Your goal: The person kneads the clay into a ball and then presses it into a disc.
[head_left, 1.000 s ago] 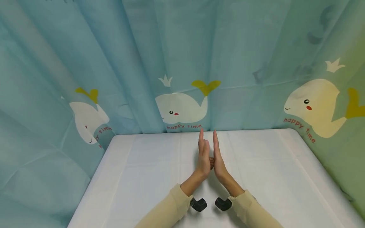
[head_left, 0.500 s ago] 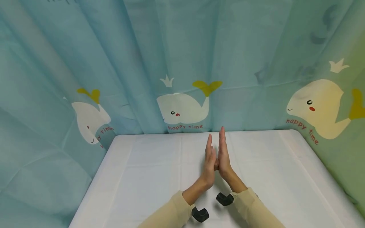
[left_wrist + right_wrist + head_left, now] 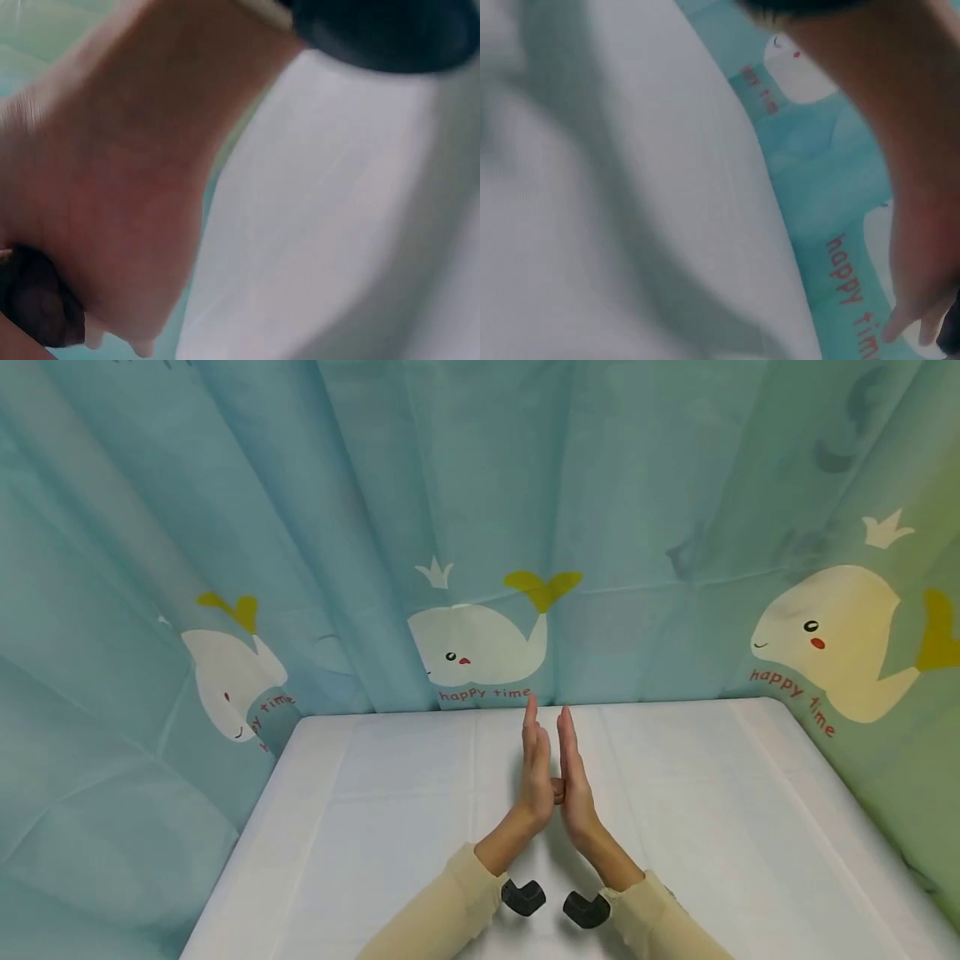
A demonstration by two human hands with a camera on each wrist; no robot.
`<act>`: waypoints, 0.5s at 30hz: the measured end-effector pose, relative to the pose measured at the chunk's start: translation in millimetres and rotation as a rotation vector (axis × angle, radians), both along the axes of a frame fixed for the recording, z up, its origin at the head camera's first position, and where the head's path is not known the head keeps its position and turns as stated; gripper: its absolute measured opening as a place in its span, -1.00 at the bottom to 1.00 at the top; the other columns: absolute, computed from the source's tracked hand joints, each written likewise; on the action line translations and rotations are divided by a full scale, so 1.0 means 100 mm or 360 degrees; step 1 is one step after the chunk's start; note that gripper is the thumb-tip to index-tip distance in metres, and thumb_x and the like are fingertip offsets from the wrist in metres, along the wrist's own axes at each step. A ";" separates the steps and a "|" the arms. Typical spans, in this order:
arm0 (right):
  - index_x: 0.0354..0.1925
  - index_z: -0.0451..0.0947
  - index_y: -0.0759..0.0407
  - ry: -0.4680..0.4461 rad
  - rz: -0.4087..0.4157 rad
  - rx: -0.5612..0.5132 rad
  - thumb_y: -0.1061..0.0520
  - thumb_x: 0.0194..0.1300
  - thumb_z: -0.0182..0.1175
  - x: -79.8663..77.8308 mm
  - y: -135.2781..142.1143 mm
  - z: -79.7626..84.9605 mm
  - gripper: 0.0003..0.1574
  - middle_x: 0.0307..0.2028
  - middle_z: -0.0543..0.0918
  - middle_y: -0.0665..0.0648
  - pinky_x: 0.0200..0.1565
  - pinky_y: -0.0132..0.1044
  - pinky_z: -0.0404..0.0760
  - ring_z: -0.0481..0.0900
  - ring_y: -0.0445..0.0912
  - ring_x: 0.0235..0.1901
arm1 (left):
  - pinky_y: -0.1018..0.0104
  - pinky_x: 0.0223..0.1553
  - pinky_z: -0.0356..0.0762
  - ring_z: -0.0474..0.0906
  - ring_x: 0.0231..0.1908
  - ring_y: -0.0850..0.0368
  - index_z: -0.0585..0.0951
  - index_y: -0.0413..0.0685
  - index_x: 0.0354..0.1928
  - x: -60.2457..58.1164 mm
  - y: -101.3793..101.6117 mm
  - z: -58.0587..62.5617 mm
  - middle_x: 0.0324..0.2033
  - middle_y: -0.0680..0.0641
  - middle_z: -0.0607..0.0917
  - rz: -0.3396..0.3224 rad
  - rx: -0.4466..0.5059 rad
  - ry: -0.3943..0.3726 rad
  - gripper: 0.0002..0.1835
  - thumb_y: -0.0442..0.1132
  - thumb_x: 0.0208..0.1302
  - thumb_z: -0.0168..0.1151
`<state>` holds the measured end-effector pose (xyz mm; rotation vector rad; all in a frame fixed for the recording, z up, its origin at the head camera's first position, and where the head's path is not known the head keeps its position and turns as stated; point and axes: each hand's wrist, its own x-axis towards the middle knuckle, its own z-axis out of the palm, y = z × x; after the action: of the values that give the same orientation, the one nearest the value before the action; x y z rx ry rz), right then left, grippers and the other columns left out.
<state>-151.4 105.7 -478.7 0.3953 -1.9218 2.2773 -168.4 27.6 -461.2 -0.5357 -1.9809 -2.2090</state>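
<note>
Fingers pointing away and straight, my left hand [image 3: 536, 781] and right hand [image 3: 577, 793] stand palm to palm above the white table [image 3: 405, 810]. Pressed between the palms is a small brown roundish lump [image 3: 558, 790], mostly hidden by the hands. Seen from the left wrist, the lump [image 3: 41, 300] looks dark and uneven beside the left palm [image 3: 127, 217]; its kind cannot be told. Only a dark edge of it shows in the right wrist view, next to the right hand [image 3: 926, 262].
Black wrist cameras hang below the left cuff [image 3: 524, 898] and the right cuff [image 3: 587, 910]. A blue-green curtain [image 3: 637, 527] printed with whales surrounds the table's back and sides.
Half a second ago the right hand was farther forward and the left nearer; now the left has slid forward and the right back. Both have shifted slightly left, the lump still between them.
</note>
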 end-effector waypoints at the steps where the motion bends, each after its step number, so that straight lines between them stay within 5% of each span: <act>1: 0.67 -0.34 -0.20 0.0003 -0.0003 -0.0018 -0.22 0.69 -0.61 0.01 0.00 0.02 -0.28 0.65 -0.26 -0.05 0.35 -0.52 0.01 -0.37 -0.11 0.60 | 0.06 0.43 0.12 -0.19 0.59 0.06 -0.13 0.17 0.67 -0.01 0.00 -0.02 0.63 0.12 -0.12 0.0009 -0.0033 0.0025 -0.33 0.15 0.64 -0.44; 6: 0.67 -0.34 -0.12 0.0100 -0.0030 0.0022 -0.14 0.70 -0.57 0.03 0.01 0.20 -0.29 0.65 -0.25 -0.03 0.49 -0.25 -0.18 -0.37 -0.09 0.61 | -0.04 0.53 -0.08 -0.12 0.59 -0.04 -0.06 -0.08 0.65 0.01 0.04 -0.13 0.62 -0.11 -0.01 0.0024 -0.0177 0.0206 -0.37 -0.02 0.69 -0.43; 10: 0.67 -0.33 -0.14 0.0189 0.0002 0.0175 -0.10 0.71 -0.52 0.02 -0.03 0.35 -0.31 0.65 -0.24 -0.08 0.51 0.06 -0.37 -0.36 -0.12 0.61 | -0.09 0.54 -0.19 -0.16 0.60 0.02 -0.05 -0.04 0.66 0.00 0.01 -0.10 0.63 -0.08 -0.02 0.0021 -0.0053 0.0174 -0.37 -0.04 0.68 -0.42; 15: 0.67 -0.32 -0.20 0.0125 0.0049 0.0171 -0.12 0.71 -0.56 0.06 -0.10 0.35 -0.32 0.63 -0.22 -0.15 0.50 0.09 -0.37 -0.35 -0.19 0.60 | -0.11 0.54 -0.22 -0.17 0.60 0.09 -0.08 0.00 0.66 -0.08 -0.05 -0.05 0.63 0.02 -0.05 0.0064 -0.0023 0.0136 -0.35 -0.01 0.64 -0.42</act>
<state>-145.6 95.8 -443.3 0.5220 -2.0180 2.1485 -176.4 23.0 -465.8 -0.5771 -1.9493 -2.1132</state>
